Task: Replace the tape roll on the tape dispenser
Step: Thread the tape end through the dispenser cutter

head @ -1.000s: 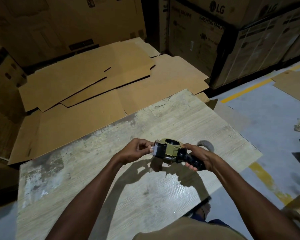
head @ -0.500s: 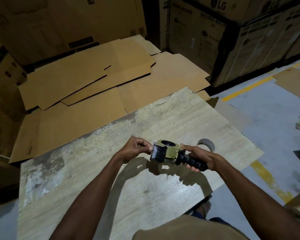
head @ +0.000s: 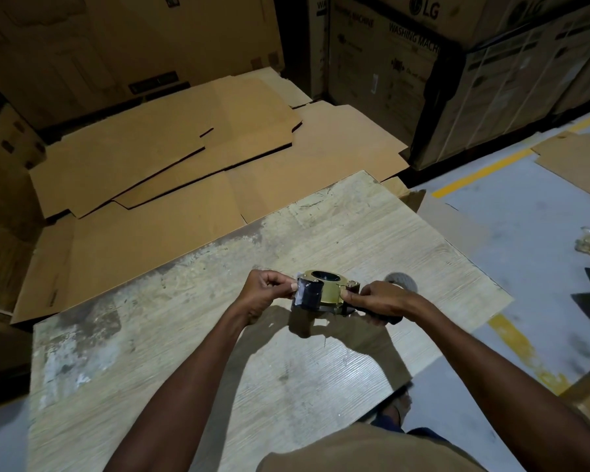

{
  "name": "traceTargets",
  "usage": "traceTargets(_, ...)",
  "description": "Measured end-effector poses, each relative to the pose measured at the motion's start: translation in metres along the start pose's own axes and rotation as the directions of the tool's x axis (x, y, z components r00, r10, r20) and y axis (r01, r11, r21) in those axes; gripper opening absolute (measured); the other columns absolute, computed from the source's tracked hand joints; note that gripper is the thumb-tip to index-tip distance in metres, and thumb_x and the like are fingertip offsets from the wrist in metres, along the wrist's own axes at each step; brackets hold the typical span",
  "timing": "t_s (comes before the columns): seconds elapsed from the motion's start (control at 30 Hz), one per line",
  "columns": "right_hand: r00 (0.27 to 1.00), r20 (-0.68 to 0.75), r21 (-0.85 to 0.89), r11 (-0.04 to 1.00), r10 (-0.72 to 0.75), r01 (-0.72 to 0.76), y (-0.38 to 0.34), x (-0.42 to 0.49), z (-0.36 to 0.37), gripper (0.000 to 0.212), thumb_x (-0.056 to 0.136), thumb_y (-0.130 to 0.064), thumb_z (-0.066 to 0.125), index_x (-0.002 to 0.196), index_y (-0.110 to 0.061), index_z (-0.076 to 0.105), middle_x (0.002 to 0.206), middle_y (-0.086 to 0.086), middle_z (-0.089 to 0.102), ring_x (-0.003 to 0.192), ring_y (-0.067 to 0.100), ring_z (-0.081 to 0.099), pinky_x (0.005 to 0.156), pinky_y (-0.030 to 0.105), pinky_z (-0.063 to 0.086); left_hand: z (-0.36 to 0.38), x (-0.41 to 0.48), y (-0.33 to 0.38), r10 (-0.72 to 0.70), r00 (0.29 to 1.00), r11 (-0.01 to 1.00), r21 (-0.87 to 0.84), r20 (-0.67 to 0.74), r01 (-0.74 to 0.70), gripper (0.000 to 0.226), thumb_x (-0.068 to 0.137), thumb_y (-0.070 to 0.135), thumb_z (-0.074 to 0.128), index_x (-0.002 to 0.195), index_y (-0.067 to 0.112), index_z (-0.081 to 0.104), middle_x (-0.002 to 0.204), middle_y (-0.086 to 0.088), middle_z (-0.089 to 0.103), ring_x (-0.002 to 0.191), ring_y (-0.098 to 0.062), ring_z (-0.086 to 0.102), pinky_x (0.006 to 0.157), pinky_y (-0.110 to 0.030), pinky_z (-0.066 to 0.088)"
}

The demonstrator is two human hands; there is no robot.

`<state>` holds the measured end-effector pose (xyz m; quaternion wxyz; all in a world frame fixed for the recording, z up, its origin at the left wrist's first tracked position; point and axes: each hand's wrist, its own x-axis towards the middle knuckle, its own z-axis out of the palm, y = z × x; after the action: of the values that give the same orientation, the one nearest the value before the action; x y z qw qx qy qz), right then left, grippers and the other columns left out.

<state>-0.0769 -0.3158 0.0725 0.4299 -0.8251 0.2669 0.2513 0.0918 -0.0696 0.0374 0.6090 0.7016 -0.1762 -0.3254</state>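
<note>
Fingers of the left hand (head: 264, 291) pinch loose tape (head: 302, 294) at the front of the tape dispenser (head: 326, 291). The right hand (head: 380, 301) grips its handle above the table (head: 184, 335). A roll (head: 403, 282) lies just behind that hand, partly hidden.

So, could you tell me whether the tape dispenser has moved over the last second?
No, barely: the tape dispenser stays just left of the grey roll on the table.

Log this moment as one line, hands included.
left hand: pinches tape dispenser front end | right hand: grips handle | tape dispenser: held above table | grey ring: on table behind right hand
</note>
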Motion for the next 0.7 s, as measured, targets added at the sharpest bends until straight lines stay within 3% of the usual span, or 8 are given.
traceTargets(0.07,1.0,0.004,-0.053,0.999,0.004,-0.003,-0.003,-0.001,-0.001,0.094,0.082,-0.087,0.045,0.1,0.0,0.074,0.086,0.018,0.077,0.061,0.017,0.067,0.042,0.019,0.043,0.002,0.0,0.0,0.001,1.0,1.0,-0.008,-0.031,-0.002,0.008,0.085,-0.009,0.079,0.086,-0.002,0.08,0.084,-0.017,0.079,0.077,-0.027,0.075,0.075,-0.036,0.064)
traceTargets(0.13,1.0,0.006,-0.09,0.996,0.012,-0.012,-0.007,-0.002,-0.002,0.095,0.082,-0.088,0.041,0.1,-0.001,0.075,0.074,0.011,0.073,0.052,0.012,0.061,0.042,0.019,0.042,0.003,-0.001,0.0,-0.006,0.999,1.0,-0.025,-0.05,0.005,0.011,0.085,-0.009,0.078,0.084,0.001,0.081,0.083,-0.014,0.079,0.076,-0.025,0.075,0.075,-0.035,0.064)
traceTargets(0.27,1.0,0.005,-0.144,0.989,0.016,-0.015,-0.014,0.001,-0.004,0.094,0.082,-0.09,0.038,0.091,-0.004,0.072,0.073,0.009,0.072,0.053,0.016,0.062,0.047,0.021,0.046,0.005,-0.001,-0.001,-0.041,0.994,0.996,-0.084,-0.098,0.033,0.014,0.084,-0.01,0.079,0.082,0.004,0.081,0.082,-0.012,0.079,0.075,-0.025,0.074,0.074,-0.035,0.064)
traceTargets(0.33,1.0,-0.011,-0.143,0.989,0.021,-0.022,-0.018,0.002,-0.003,0.095,0.077,-0.094,0.038,0.088,-0.005,0.071,0.072,0.011,0.071,0.056,0.019,0.064,0.053,0.026,0.052,0.007,0.0,-0.001,-0.054,0.994,0.992,-0.117,-0.092,0.043,0.012,0.084,-0.011,0.078,0.091,-0.001,0.077,0.083,-0.015,0.078,0.076,-0.029,0.073,0.073,-0.035,0.064)
traceTargets(0.47,0.998,-0.057,-0.161,0.986,0.04,-0.049,-0.022,0.007,0.0,0.113,0.066,-0.103,0.031,0.097,-0.003,0.073,0.079,0.016,0.076,0.061,0.023,0.067,0.061,0.032,0.059,0.009,0.001,0.004,-0.093,0.994,0.973,-0.215,-0.049,0.08,0.044,0.082,-0.013,0.079,0.113,0.004,0.054,0.092,-0.025,0.077,0.077,-0.031,0.075,0.073,-0.041,0.065)
traceTargets(0.6,0.995,-0.047,-0.073,0.993,0.084,-0.087,-0.026,0.01,0.002,0.108,0.063,-0.103,0.041,0.095,-0.005,0.072,0.076,0.012,0.075,0.062,0.022,0.067,0.063,0.033,0.059,0.004,0.005,0.007,-0.089,0.994,0.974,-0.215,-0.071,0.071,0.044,0.083,-0.014,0.078,0.111,0.005,0.051,0.09,-0.023,0.078,0.075,-0.029,0.075,0.069,-0.039,0.065)
traceTargets(0.7,0.99,0.094,0.028,0.994,0.106,-0.109,-0.028,0.013,-0.009,0.102,0.064,-0.098,0.051,0.101,-0.006,0.074,0.075,0.007,0.071,0.061,0.017,0.064,0.059,0.028,0.053,-0.003,0.007,0.008,-0.093,0.994,0.979,-0.189,-0.053,0.081,0.04,0.084,-0.017,0.075,0.109,0.004,0.051,0.083,-0.019,0.078,0.069,-0.026,0.074,0.066,-0.036,0.064)
